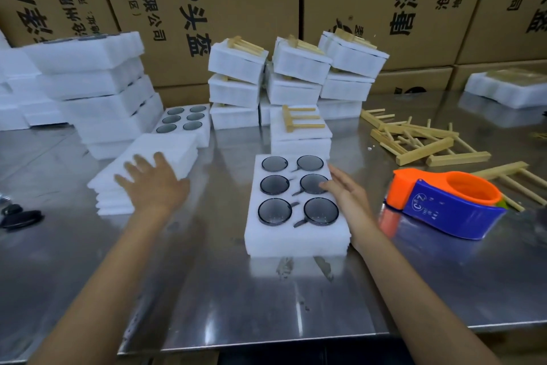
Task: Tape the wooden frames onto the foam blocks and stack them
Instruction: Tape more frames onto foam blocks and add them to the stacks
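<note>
Several brown cardboard cartons (242,3) printed with black characters fill the back of my view, standing behind a steel table (266,299). Against them I see tall piles of white foam blocks (97,89) on the left, and three finished stacks (296,74) in the middle, each topped with a pale wooden frame taped or laid on its foam. Just in front of those stacks sits another block with a wooden frame (302,119) lying on top.

Nearest to me, in the middle of the table, is an open foam block (293,234) holding six dark round lenses in two columns. My right hand (343,190) rests at its right edge with fingers straight and relaxed, the fingertips touching the foam beside the middle right lens; it grips nothing. My left hand (154,181) lies flat, fingers spread, pressing on a small pile of foam sheets (142,169) to the left of the block.

Right of the block stands an orange and blue tape dispenser (444,204). Behind it lies a loose heap of wooden frames (423,142), well apart from my hands.
</note>
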The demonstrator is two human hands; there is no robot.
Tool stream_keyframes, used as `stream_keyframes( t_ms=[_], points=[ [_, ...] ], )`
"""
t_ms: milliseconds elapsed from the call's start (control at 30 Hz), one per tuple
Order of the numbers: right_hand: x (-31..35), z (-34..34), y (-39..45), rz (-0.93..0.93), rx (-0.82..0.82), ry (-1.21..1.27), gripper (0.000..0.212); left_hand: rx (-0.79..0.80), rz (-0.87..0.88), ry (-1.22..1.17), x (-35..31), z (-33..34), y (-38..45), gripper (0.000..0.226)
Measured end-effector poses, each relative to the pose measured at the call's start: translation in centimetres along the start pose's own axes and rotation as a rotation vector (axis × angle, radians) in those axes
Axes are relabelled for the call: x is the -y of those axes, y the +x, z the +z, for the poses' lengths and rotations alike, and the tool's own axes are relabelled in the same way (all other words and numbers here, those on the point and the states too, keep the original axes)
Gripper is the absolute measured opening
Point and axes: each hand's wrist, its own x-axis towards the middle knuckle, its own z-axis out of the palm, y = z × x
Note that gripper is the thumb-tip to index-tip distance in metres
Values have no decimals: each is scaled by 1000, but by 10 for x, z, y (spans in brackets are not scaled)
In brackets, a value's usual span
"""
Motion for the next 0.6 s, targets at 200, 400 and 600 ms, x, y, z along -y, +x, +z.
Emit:
stream_keyframes(
  t_ms=[200,400,600],
  points=[
    [-1,-1,1,-14,8,27,36,-57,115,-108,19,2,1,51],
    [-2,-1,0,-24,27,38,35,-212,383,-446,-22,-27,-34,29],
    [-4,0,4,-27,-31,16,17,-163,1007,-399,-103,-25,-119,29]
  ],
)
